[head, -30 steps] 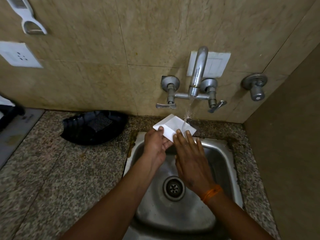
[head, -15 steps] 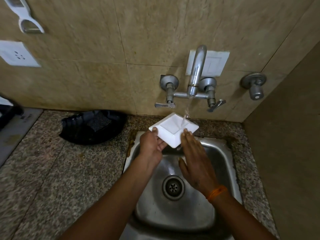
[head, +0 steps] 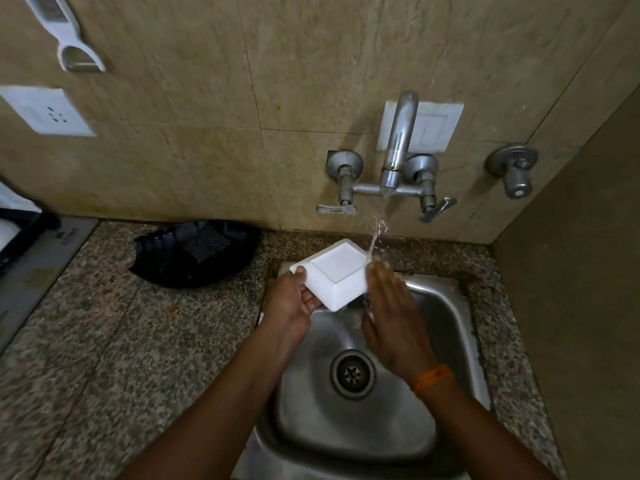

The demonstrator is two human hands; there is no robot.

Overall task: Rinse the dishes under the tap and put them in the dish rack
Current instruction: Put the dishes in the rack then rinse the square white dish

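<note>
Over the steel sink (head: 460, 306), the left hand (head: 291, 306) grips the white square dish (head: 337, 275) at its left corner; the flat, relaxed right hand (head: 391, 306) touches its right edge, water (head: 375, 233) landing there.

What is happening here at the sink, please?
A person is rinsing a white square dish over the steel sink. The left hand grips the dish by its near left edge, thumb on the rim. The right hand has straight fingers laid against the dish's right side, where water from the tap falls. The dish is tilted, with its underside facing the camera. A black tray with a scrubbing pad sits on the counter to the left. No dish rack is clearly visible.
</note>
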